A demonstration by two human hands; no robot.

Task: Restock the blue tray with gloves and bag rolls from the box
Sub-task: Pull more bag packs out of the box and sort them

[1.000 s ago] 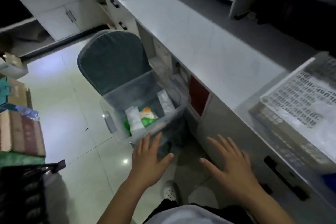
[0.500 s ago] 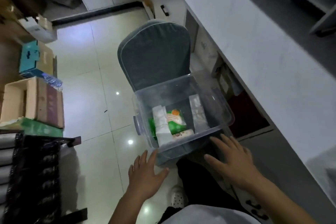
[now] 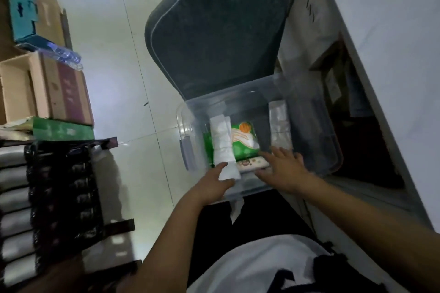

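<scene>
Clear plastic box (image 3: 307, 112) sits just ahead; left hand (image 3: 210, 185) grips a white bag roll (image 3: 223, 147) for lifting, right hand (image 3: 283, 171) spread, steadying the rim.

Print on the green packet (image 3: 242, 143) too blurred to read — its left part hidden behind the white roll (image 3: 223, 147). Lower end of that roll covered by the left hand (image 3: 212, 185); fingers not clearly visible through the clear box (image 3: 331, 131) wall, grip unclear. Right hand (image 3: 283, 169) hides most of the patterned pack (image 3: 250, 163). Pale packets (image 3: 279, 123) at the box's far side smeared, contents unclear. Tabletop (image 3: 392, 31) cut off at right edge — cardboard boxes (image 3: 47, 88) cut off at left.
</scene>
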